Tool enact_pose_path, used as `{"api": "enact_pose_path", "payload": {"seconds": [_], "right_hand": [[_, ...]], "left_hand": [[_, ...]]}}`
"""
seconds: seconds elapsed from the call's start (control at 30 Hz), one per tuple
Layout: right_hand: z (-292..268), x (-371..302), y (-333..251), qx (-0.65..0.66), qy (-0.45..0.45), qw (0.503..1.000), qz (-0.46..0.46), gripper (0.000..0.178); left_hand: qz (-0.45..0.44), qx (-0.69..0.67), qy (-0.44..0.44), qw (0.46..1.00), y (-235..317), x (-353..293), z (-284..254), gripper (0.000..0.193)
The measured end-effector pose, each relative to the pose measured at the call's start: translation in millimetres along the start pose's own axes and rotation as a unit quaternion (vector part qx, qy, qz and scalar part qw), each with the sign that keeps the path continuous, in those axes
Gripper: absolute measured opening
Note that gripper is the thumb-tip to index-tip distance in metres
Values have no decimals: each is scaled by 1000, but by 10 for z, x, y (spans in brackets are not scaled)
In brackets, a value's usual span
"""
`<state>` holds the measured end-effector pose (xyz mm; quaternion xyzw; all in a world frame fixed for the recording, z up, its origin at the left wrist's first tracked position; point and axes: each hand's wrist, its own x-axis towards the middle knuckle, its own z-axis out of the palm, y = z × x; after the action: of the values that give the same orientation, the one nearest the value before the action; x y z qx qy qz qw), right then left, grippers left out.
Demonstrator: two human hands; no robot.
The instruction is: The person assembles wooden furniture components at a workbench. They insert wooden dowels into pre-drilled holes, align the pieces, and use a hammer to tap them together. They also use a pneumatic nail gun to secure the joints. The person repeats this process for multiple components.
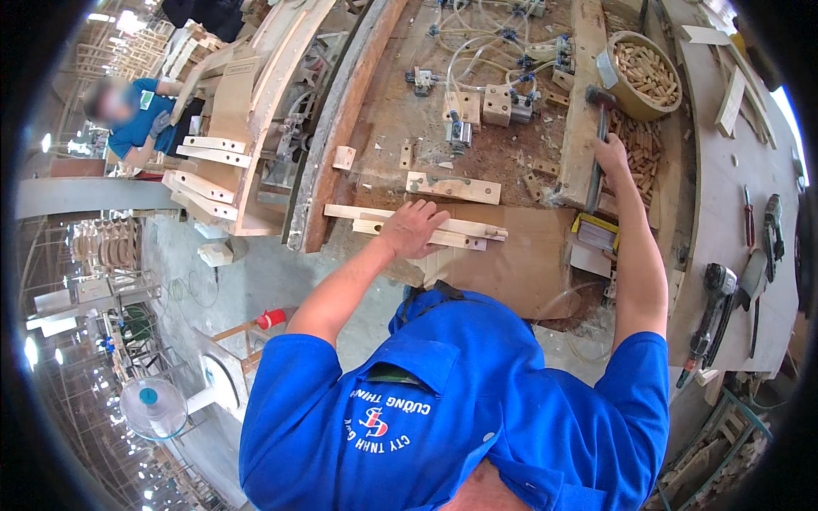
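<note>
Near the bench's front edge, my left hand [412, 230] is closed over two pale wooden strips lying side by side. The longer strip [474, 227] is the farther one; the nearer strip [464, 242] has drilled holes. At the right, my right hand [610, 155] grips a hammer [595, 183] by its handle, with the dark head on the far side of the hand. Just beyond the strips rests a short wooden block [453, 187] with a greenish mark. Beneath the strips' right ends is a sheet of brown cardboard [520, 272].
A round tub [607, 68] of wooden dowels stands at the far right, above a pile of loose dowels [635, 153]. Pneumatic clamps [460, 132] with clear hoses occupy the far bench. Power tools [714, 311] lie on the right-hand board. Another person [141, 119] works at the far left.
</note>
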<state>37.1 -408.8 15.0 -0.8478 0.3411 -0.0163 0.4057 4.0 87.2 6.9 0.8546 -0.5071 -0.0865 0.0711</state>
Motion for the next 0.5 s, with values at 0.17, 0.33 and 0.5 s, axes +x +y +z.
{"api": "enact_pose_path", "payload": {"seconds": [0.17, 0.33, 0.5], "right_hand": [[137, -891, -32, 213, -76, 974, -7, 18], [167, -2514, -50, 425, -80, 902, 1, 33], [326, -3254, 40, 411, -108, 894, 143, 39]], "left_hand": [[-32, -6, -17, 999, 23, -108, 25, 73], [-38, -14, -9, 999, -2, -186, 80, 72], [-17, -9, -32, 999, 21, -99, 56, 70]]}}
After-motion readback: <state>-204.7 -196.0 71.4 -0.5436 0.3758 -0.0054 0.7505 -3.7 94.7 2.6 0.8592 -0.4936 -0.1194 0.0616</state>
